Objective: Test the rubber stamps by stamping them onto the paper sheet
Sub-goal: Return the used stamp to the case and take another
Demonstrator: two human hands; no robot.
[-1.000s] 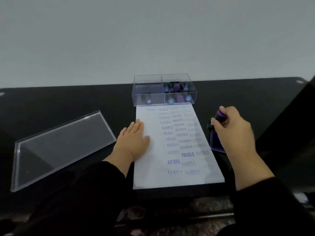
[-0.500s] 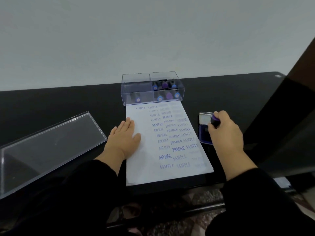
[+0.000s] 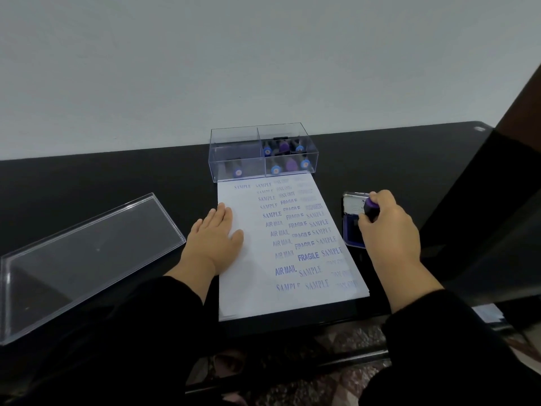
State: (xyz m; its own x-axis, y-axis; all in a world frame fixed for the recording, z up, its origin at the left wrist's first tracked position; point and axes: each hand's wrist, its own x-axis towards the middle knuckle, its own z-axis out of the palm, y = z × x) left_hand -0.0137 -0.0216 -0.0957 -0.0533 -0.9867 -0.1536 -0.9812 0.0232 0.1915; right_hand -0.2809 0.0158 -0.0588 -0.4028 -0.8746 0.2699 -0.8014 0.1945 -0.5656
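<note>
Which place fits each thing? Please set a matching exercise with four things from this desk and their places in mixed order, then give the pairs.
Things
1. left hand
2. right hand
3. clear box
4. clear lid

Places
A. at the far end of the paper
B. flat on the paper's left edge
C. on the desk, left of the paper
D. holding a purple-topped stamp over the ink pad

Pairs: 1-B, 2-D, 3-A, 4-C

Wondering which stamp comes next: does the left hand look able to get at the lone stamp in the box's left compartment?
Probably yes. The box stands open, its lid lying aside, and only paper separates the left hand from that stamp.
</note>
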